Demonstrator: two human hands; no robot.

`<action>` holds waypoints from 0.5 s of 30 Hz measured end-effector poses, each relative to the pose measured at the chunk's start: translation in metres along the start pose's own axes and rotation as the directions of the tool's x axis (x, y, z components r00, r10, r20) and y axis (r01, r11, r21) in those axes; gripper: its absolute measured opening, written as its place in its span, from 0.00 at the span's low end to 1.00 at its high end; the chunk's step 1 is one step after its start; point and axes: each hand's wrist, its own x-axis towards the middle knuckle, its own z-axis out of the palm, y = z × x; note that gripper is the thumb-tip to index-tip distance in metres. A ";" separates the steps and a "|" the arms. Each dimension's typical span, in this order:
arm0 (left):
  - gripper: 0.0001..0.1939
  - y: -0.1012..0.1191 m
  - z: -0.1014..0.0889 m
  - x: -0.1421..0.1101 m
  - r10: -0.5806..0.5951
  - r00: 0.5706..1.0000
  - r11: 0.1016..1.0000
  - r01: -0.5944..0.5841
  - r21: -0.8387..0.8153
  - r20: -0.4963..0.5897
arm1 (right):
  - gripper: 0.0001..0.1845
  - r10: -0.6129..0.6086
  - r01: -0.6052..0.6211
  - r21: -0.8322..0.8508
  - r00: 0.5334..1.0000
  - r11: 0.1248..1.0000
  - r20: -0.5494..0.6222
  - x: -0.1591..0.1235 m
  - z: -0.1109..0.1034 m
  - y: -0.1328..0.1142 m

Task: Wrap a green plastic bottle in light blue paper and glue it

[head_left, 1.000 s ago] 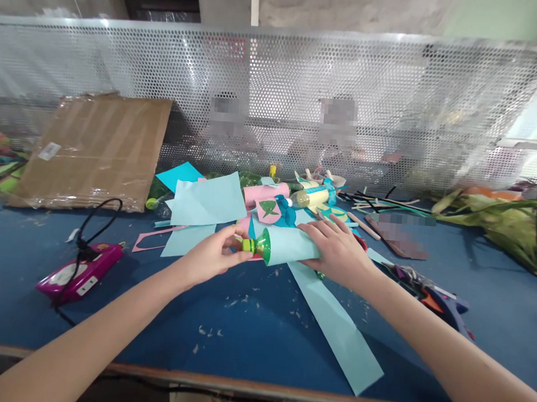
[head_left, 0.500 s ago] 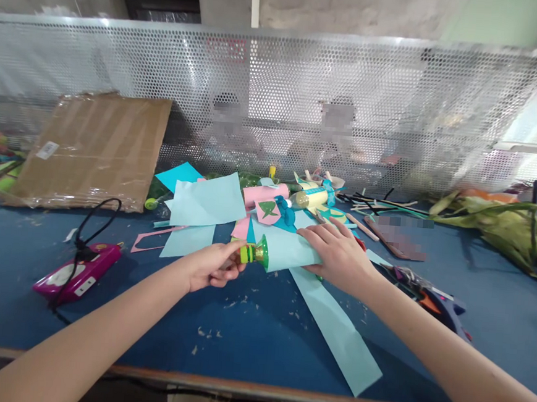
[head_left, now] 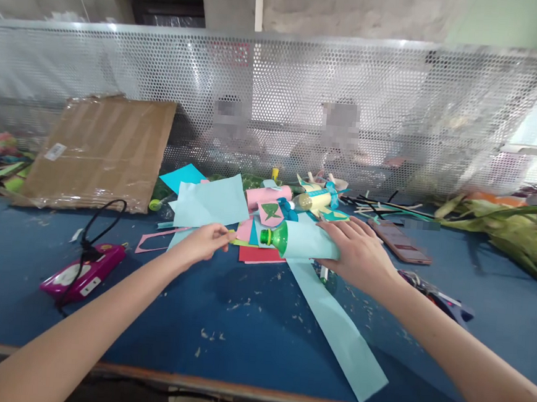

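My right hand (head_left: pixel 355 248) wraps over a green plastic bottle (head_left: pixel 283 238) lying on its side with its neck to the left. Light blue paper (head_left: pixel 309 241) covers the bottle's body. The threaded neck is bare, with a yellow ring round it. To the left, apart from the neck, my left hand (head_left: pixel 209 243) is closed in a pinch on the yellow-green bottle cap (head_left: pixel 232 231), of which only a small edge shows at the fingertips. A long light blue paper strip (head_left: pixel 342 330) runs from under the bottle toward the table's front edge.
Light blue sheets (head_left: pixel 210 202), red paper (head_left: pixel 262 255) and a yellow paper-wrapped bottle (head_left: pixel 315 198) lie behind. A purple power strip (head_left: pixel 83 273) with a black cord is at left, near a cardboard sheet (head_left: pixel 100 150). A phone (head_left: pixel 400 241) and corn husks (head_left: pixel 503 225) lie right.
The cap has come off the bottle neck, and my left hand has moved left and slightly up from it. My right hand and the bottle have shifted slightly right and up.
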 end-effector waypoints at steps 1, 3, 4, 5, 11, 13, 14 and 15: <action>0.22 -0.001 -0.004 0.007 -0.002 0.999 0.999 0.004 0.033 -0.042 | 0.24 0.004 -0.004 0.000 1.000 1.000 0.005 0.000 0.000 0.000; 0.19 -0.002 -0.012 0.021 -0.002 0.995 0.996 0.011 0.086 -0.100 | 0.24 0.007 -0.007 -0.001 1.000 1.000 0.022 0.000 0.000 -0.001; 0.18 -0.002 -0.015 0.027 -0.003 0.993 0.994 0.015 0.105 -0.116 | 0.24 0.007 -0.007 0.002 1.000 1.000 0.031 0.000 0.001 -0.002; 0.16 -0.002 -0.017 0.033 -0.003 0.993 0.993 0.018 0.120 -0.121 | 0.24 0.007 -0.007 0.006 0.999 1.000 0.037 -0.001 0.001 -0.002; 0.15 -0.002 -0.016 0.057 0.006 0.995 0.981 0.013 0.191 -0.095 | 0.25 0.011 -0.012 0.024 0.998 1.000 0.058 -0.003 0.002 -0.003; 0.15 -0.003 -0.014 0.063 0.020 0.998 0.975 -0.005 0.221 -0.064 | 0.25 0.018 -0.020 0.020 0.998 1.000 0.063 -0.003 0.002 -0.003; 0.14 -0.004 -0.014 0.065 0.030 0.998 0.971 -0.017 0.239 -0.051 | 0.25 0.020 -0.022 0.020 0.998 1.000 0.063 -0.003 0.002 -0.002; 0.14 -0.004 -0.014 0.068 0.043 0.998 0.965 -0.029 0.259 -0.045 | 0.25 0.022 -0.023 0.022 0.998 0.999 0.061 -0.003 0.002 -0.002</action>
